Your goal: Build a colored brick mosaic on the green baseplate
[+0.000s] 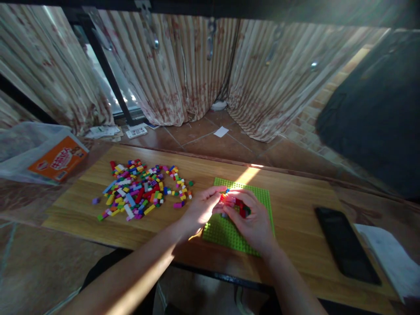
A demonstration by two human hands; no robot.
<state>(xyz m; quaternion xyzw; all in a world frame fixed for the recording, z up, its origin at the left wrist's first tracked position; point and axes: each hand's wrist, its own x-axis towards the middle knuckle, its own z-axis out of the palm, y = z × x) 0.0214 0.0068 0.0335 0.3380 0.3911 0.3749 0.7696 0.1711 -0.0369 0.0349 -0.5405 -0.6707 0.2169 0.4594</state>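
Note:
A green studded baseplate (226,232) lies on the low wooden table (295,210). Both hands meet over its middle. My left hand (201,209) pinches a small cluster of red and dark bricks (236,204) from the left. My right hand (252,221) has its fingers curled round the same cluster from the right. The cluster sits on or just above the plate; I cannot tell which. A spread pile of several small coloured bricks (138,190) lies on the table to the left of my left hand.
A black phone (346,245) lies at the table's right, with a white notebook (392,258) beside it. An orange box in a clear plastic bag (55,162) rests at far left. Curtains (183,65) hang behind, and a dark bag (377,113) sits at the right.

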